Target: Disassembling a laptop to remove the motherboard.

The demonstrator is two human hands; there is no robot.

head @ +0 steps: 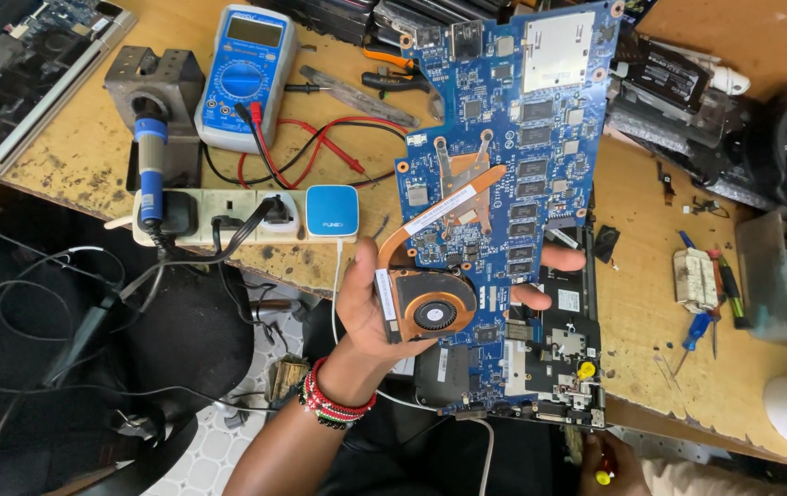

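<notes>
Worn wooden bench (651, 303): blue multimeter (245, 73), white power strip (219, 218), screwdrivers (698, 329), pliers (393, 81).

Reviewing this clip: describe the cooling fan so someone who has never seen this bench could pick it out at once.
Start at the big blue circuit board held up over the wooden workbench. At its lower left corner, where the left hand grips it, sits the cooling fan. It is the only round, copper-coloured part, with a black hub and a flat copper pipe curving up from it.
</notes>
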